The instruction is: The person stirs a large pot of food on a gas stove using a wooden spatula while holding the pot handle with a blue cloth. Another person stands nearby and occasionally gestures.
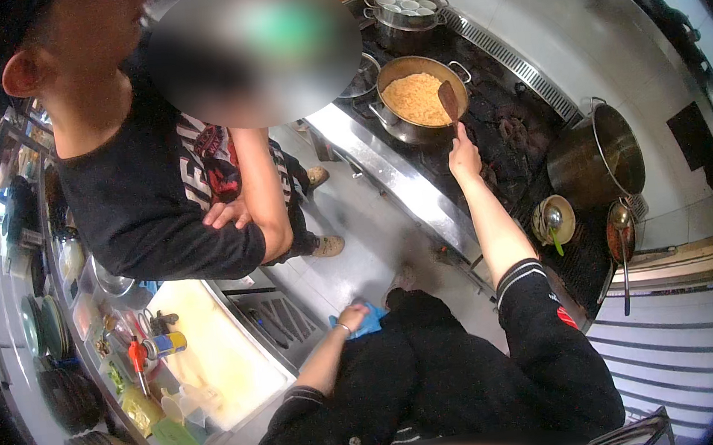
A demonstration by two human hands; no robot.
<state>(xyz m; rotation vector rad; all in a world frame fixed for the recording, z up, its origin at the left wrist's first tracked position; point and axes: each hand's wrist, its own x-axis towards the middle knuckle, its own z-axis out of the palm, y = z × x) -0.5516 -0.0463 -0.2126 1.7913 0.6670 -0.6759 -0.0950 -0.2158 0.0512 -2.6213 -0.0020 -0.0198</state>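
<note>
My right hand [465, 158] is closed around the handle of a dark brown spatula [447, 99]. The spatula's blade rests in pale orange, crumbly food [414, 98] inside a wide two-handled metal pot [394, 130] on the stove. My left hand [353, 317] is low in front of my body, well away from the pot, with its fingers closed on a blue cloth [369, 323]. What the food is, I cannot tell.
A co-worker [161, 202] stands at the left with folded arms. Behind the pot is a steamer pot of white cups [408, 21]. A tall stockpot [594, 154], a bowl with a ladle [552, 220] and a long-handled ladle [622, 242] are right. A torch [141, 356] lies by the white cutting board [227, 351].
</note>
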